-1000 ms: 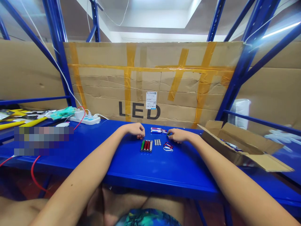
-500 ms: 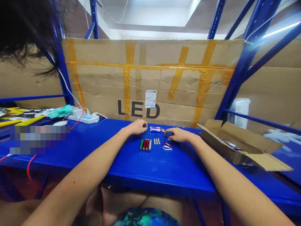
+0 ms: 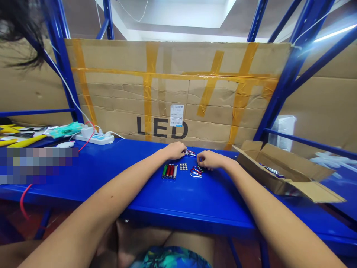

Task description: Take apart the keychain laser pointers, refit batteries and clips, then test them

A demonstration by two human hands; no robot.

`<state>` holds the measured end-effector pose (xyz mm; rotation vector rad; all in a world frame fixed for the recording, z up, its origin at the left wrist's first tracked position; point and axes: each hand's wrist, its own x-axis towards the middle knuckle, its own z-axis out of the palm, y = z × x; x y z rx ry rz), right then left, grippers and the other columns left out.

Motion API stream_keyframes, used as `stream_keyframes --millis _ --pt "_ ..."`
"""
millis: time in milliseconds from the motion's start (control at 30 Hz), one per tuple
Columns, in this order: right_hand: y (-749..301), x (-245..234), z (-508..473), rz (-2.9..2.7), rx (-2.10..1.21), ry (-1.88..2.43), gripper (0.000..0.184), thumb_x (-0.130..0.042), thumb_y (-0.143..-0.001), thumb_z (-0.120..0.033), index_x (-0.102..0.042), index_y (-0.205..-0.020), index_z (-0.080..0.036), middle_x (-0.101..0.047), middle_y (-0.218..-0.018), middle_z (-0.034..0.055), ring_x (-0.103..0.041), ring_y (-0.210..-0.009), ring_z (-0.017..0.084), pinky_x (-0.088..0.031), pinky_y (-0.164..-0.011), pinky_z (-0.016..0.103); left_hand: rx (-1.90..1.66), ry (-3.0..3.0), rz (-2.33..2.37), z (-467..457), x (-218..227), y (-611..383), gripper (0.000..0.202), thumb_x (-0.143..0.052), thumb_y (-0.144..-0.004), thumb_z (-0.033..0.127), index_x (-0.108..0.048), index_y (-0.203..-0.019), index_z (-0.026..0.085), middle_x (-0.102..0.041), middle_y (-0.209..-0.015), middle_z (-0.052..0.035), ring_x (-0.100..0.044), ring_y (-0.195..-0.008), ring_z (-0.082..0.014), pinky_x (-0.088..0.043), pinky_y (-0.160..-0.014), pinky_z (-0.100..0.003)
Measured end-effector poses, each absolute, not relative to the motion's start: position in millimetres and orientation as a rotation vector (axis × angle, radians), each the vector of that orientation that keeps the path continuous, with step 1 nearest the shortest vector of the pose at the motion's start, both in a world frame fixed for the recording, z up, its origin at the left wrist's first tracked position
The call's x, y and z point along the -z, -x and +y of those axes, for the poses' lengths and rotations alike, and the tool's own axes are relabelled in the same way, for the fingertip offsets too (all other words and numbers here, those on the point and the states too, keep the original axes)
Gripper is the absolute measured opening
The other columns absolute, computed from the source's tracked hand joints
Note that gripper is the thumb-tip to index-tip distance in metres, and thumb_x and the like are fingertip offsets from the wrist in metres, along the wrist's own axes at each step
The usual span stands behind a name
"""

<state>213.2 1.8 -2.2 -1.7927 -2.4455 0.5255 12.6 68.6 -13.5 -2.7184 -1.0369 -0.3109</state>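
Note:
My left hand [image 3: 176, 150] is at the back of the blue table, its fingers closed over the near-left ends of small metal mini flashlights [image 3: 191, 153] with clips. These fingers hide most of the flashlights. My right hand [image 3: 210, 160] rests a little to the right, fingers curled down; what they hold, if anything, is hidden. Just below it lie several carabiners [image 3: 196, 172] in red, silver and dark colours. Button cells [image 3: 183, 166] sit in a small grid between the hands. To their left, green, red and silver flashlight tubes [image 3: 170, 171] stand in a row side by side.
An open cardboard box [image 3: 275, 169] with metal parts inside stands at the right. A white power strip [image 3: 97, 139] with cables and yellow-handled items [image 3: 26, 141] occupy the left. A large cardboard sheet [image 3: 125, 96] walls off the back of the blue table [image 3: 178, 203].
My left hand has moved right, onto the flashlights at the back. My right hand has drawn slightly up off the dark carabiner. The view has shifted a little.

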Motion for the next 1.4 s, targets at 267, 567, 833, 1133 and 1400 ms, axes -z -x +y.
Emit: stream_keyframes --millis 267,567,833,1133,1400 --pt "-212.4 -0.2 6.9 -2.376 -0.031 1.621 0.018 -0.051 -0.078 -0.015 -0.067 -0.087 -0.016 -0.070 -0.089 0.0081 -0.061 -0.079 0.018 -0.041 -0.067 0.025 0.354 2.779 -1.061 67.9 20.9 -9.3 0.017 -0.056 -0.082 0.021 -0.066 -0.095 0.017 -0.067 -0.095 -0.0101 -0.061 -0.093 -0.0234 -0.044 -0.078 -0.030" --pt "-199.0 12.4 10.0 -2.180 -0.213 1.266 0.034 -0.060 -0.082 -0.024 -0.062 -0.115 -0.014 -0.065 -0.118 0.0129 -0.060 -0.103 0.022 -0.045 -0.090 0.033 0.754 2.788 -0.894 34.7 10.6 -4.8 0.023 -0.039 -0.092 0.019 -0.057 -0.106 0.014 -0.054 -0.106 -0.0098 -0.056 -0.095 -0.0196 -0.045 -0.085 -0.032" --pt "-199.3 7.0 9.8 -1.960 -0.657 1.030 0.020 -0.058 -0.079 -0.030 -0.063 -0.088 -0.013 -0.069 -0.077 0.0055 -0.063 -0.073 0.018 -0.050 -0.072 0.031 0.843 2.693 -0.772 16.6 2.2 -13.5 0.020 -0.035 -0.092 0.013 -0.050 -0.105 0.013 -0.056 -0.100 -0.0109 -0.053 -0.097 -0.0206 -0.043 -0.086 -0.032" --pt "-196.8 6.5 -1.4 -2.018 -0.769 1.163 0.016 -0.055 -0.083 -0.032 -0.050 -0.078 -0.018 -0.058 -0.060 -0.0007 -0.060 -0.052 0.013 -0.048 -0.051 0.024 0.582 2.584 -0.848 14.9 1.1 -7.8 0.025 -0.038 -0.094 0.022 -0.053 -0.114 0.021 -0.057 -0.097 -0.0087 -0.059 -0.082 -0.0203 -0.043 -0.070 -0.029" --pt "-195.3 11.3 -0.5 -2.067 -0.543 1.194 0.013 -0.051 -0.085 -0.031 -0.049 -0.078 -0.020 -0.056 -0.059 -0.0024 -0.057 -0.051 0.013 -0.046 -0.051 0.024 0.589 2.679 -0.916 10.5 -1.0 -7.2 0.019 -0.040 -0.091 0.020 -0.052 -0.106 0.018 -0.064 -0.096 -0.0105 -0.062 -0.086 -0.0233 -0.043 -0.072 -0.031"
